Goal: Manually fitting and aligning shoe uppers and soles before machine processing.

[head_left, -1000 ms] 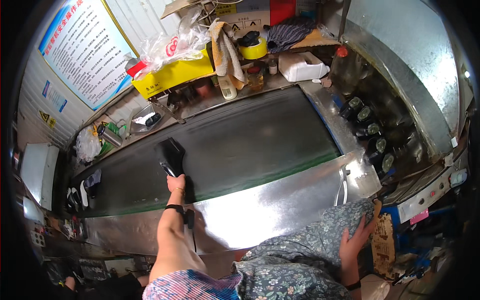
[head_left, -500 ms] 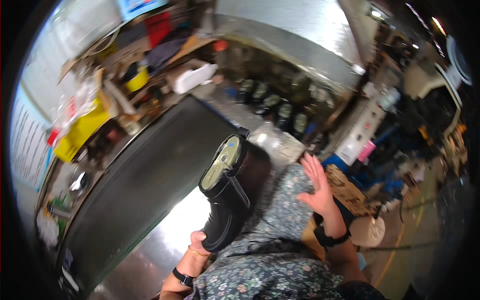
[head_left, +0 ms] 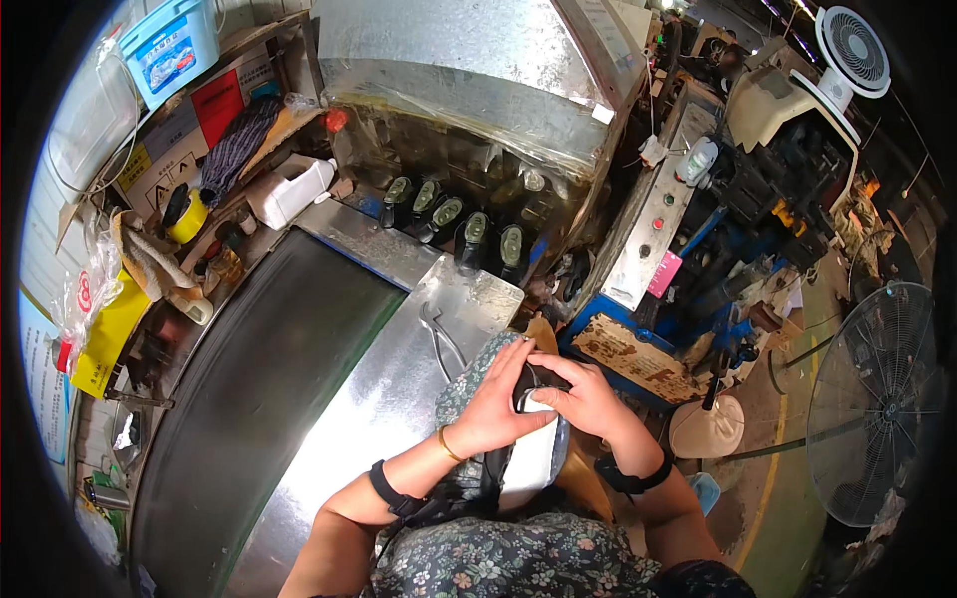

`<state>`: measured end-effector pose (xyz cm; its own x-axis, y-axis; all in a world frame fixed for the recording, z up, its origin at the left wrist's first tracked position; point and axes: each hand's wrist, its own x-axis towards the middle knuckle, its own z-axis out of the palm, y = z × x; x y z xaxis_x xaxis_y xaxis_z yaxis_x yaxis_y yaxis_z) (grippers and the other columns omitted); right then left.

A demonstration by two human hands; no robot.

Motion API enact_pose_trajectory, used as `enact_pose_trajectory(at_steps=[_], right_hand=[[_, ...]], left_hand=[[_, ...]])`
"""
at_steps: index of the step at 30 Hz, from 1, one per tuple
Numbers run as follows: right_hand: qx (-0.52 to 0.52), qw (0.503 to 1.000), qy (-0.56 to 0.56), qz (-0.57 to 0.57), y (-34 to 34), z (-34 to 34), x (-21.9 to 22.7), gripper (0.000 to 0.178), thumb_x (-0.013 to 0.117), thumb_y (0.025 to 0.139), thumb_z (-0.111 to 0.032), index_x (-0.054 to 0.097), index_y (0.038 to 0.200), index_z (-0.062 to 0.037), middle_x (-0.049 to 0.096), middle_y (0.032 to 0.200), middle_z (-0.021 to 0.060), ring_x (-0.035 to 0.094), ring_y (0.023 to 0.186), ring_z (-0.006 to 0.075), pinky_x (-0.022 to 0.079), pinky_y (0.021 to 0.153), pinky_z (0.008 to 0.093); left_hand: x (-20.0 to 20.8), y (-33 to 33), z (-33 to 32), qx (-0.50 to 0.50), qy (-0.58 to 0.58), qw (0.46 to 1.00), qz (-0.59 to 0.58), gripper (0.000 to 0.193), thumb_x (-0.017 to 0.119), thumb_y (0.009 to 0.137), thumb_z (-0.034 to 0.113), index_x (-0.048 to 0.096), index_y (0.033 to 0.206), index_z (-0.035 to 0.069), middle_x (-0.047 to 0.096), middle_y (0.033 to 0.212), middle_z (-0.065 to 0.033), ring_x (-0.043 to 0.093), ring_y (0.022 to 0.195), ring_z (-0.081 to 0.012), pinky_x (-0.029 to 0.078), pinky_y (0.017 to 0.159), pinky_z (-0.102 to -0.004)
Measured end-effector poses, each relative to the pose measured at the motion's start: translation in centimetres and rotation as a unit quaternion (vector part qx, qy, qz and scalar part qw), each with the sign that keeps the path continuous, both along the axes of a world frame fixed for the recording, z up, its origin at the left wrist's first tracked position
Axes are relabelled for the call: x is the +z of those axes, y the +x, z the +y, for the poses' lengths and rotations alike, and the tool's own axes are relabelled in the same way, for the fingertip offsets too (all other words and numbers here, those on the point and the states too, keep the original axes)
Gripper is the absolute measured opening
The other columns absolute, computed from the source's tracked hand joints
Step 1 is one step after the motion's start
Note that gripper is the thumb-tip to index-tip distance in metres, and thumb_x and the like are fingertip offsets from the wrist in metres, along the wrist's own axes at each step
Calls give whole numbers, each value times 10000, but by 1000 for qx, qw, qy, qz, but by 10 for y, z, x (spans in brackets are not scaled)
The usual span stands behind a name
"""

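Both my hands are closed around the end of a dark boot (head_left: 540, 377) that rests over my lap. A white panel or lining (head_left: 528, 460) shows below my hands and runs back toward my body. My left hand (head_left: 498, 404) presses on its left side, fingers pointing forward. From the right, my right hand (head_left: 586, 401) curls over the top, its thumb beside the white part. My hands hide much of the boot's shape. Just ahead, metal pincers (head_left: 440, 334) lie on the shiny metal tabletop (head_left: 329, 453), touching neither hand.
A dark conveyor belt (head_left: 259, 369) runs along the left. Several black boots with greenish bottoms (head_left: 475, 231) stand in a row beneath a metal hood (head_left: 469, 60). At right are a blue machine (head_left: 598, 334) and a large floor fan (head_left: 887, 404). A white jug (head_left: 291, 191) stands beyond the belt.
The boot held up over the belt by my left hand is gone from there; a boot with white showing is now in my lap. My right hand, open before, has closed on it.
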<state>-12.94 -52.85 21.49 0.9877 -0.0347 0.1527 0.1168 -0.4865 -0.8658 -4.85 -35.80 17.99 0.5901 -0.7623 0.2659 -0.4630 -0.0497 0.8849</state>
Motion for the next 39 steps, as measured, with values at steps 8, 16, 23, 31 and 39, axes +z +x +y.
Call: enact_pose_trajectory(at_steps=[8,16,23,31,39], right_hand=[[-11,999,-14,-49,2,-2,-16,392,669,874,-127,583,1239,-11,647,1182,194,619,1125,349,502,928,383],[-130,976,177,-3,-48,38,-60,571,537,967,-107,289,1467,9,422,1437,183,411,1337,232,338,1083,336],[-150,934,321,53,-57,-1,-66,253,520,1016,-166,633,1101,43,614,919,-29,512,838,56,441,758,231],[-201,877,351,261,-41,42,-65,692,234,1031,-551,619,1174,6,689,1061,134,645,988,250,474,843,326],[-194,913,-357,19,-20,49,-43,335,540,916,-185,577,1150,51,661,758,185,648,654,364,522,589,443]], left_hand=[[-14,4,-9,25,-24,999,18,766,805,700,200,451,1350,-1,362,1455,-262,326,1384,-414,275,1136,-448],[-8,12,-12,50,21,998,-23,737,814,721,138,469,1367,53,264,1546,-245,242,1448,-368,259,1145,-408],[7,23,-30,0,-92,935,343,556,731,810,-9,500,1313,49,621,1106,-24,589,989,-122,491,878,-266],[-8,0,3,35,-74,948,307,561,736,820,17,464,1310,30,605,1113,-44,562,1024,-121,469,904,-274],[-20,14,1,54,-63,963,257,543,743,831,62,467,1296,17,597,1136,-75,553,1059,-150,449,943,-291]])
